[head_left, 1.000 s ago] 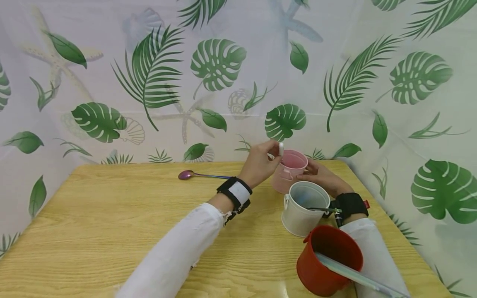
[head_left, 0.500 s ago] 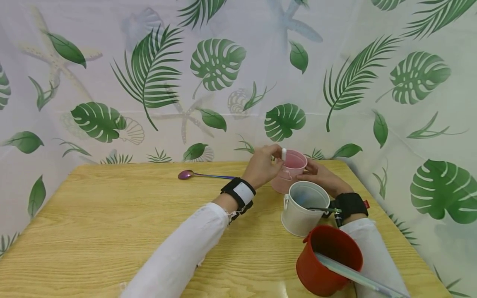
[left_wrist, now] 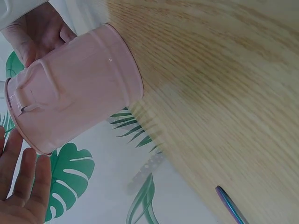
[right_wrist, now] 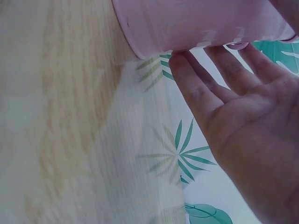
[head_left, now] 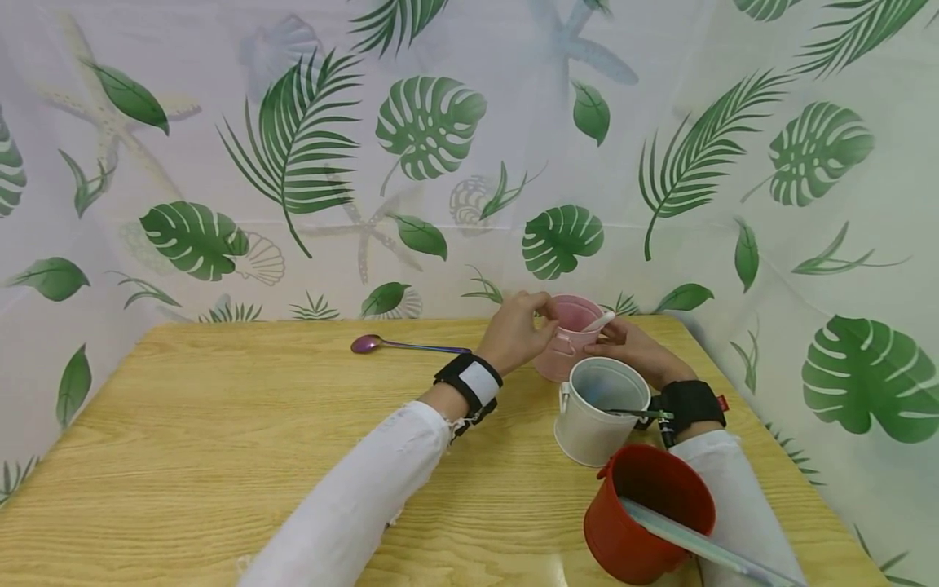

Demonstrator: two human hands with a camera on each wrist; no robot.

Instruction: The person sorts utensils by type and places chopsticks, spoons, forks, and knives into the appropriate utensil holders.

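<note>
In the head view, a pink bucket [head_left: 555,361] stands at the far right of the table. A white stick-like handle [head_left: 599,321] leans over its right rim, its lower end hidden inside. My left hand [head_left: 522,330] is at the bucket's left rim, holding nothing; its fingers [left_wrist: 41,179] extend towards the rim in the left wrist view. My right hand [head_left: 640,352] holds the bucket's right side, thumb in front and fingers behind. In the right wrist view its fingertips [right_wrist: 180,60] touch the pink wall.
A white bucket [head_left: 587,440] with a dark thin handle [head_left: 632,412] stands nearer. Closest is a red bucket [head_left: 623,534] with a long pale flat utensil [head_left: 678,534]. A purple-blue spoon [head_left: 367,344] lies on the wooden table [head_left: 220,456], left of my left hand.
My left hand has lowered slightly rightward and let go of the white handle. That handle now tilts against the pink bucket's right rim. My right hand has stayed put.
</note>
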